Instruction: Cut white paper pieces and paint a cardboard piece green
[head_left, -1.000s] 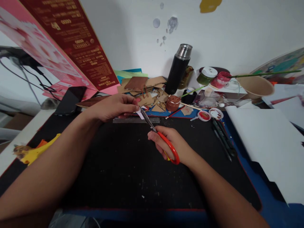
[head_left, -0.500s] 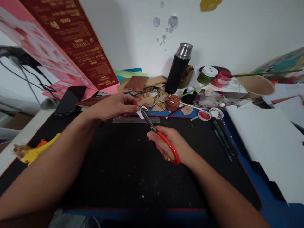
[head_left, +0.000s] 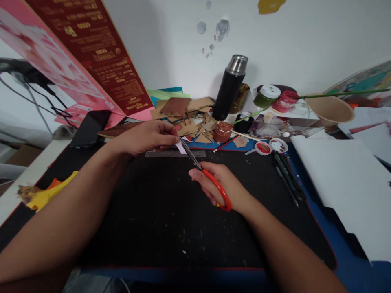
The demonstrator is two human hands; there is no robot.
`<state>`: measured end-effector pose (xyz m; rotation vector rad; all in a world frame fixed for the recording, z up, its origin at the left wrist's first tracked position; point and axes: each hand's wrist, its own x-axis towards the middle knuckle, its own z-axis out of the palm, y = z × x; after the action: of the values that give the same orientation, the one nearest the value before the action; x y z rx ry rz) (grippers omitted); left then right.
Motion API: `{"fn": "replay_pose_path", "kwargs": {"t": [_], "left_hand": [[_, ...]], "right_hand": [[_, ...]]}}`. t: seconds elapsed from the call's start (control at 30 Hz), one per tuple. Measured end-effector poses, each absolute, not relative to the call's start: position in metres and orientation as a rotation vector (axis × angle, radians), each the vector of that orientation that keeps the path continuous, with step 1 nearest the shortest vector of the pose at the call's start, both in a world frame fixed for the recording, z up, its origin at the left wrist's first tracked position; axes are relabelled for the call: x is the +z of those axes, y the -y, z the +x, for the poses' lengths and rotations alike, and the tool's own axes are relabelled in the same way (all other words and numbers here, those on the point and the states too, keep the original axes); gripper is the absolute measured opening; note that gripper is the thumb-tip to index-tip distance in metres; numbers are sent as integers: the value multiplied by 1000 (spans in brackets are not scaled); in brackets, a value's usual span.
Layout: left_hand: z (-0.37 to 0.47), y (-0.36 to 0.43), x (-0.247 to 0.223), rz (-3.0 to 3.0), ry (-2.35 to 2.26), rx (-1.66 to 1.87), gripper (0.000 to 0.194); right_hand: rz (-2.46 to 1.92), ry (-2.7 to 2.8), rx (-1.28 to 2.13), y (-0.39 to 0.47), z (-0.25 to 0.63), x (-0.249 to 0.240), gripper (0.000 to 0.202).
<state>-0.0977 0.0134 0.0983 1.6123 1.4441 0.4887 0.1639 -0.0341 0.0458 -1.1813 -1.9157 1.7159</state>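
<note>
Between the thumb and fingers of my left hand [head_left: 152, 139] is a small piece of white paper [head_left: 181, 147], pinched at its upper edge. My right hand [head_left: 221, 183] grips a pair of scissors [head_left: 217, 185] with red-orange handles, pointing up and to the left. The dark blades lie against the paper close to my left fingertips and look nearly closed. Behind the paper, a clear ruler [head_left: 195, 154] lies along the far part of the black mat [head_left: 152, 228].
Cardboard scraps [head_left: 200, 122], a brown paint jar [head_left: 223, 132] and a black thermos [head_left: 229, 87] stand along the back. Black pens [head_left: 287, 177] and white paper sheets [head_left: 342, 191] lie at right. A phone [head_left: 91, 129] and a yellow item [head_left: 49, 193] are at left.
</note>
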Motion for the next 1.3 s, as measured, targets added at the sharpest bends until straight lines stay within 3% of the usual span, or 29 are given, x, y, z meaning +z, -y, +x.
{"fn": "replay_pose_path", "kwargs": {"t": [1.3], "left_hand": [[-97, -14, 90, 1568, -1425, 570, 20]], "right_hand": [[-1214, 1875, 1710, 36, 163, 40, 54]]}}
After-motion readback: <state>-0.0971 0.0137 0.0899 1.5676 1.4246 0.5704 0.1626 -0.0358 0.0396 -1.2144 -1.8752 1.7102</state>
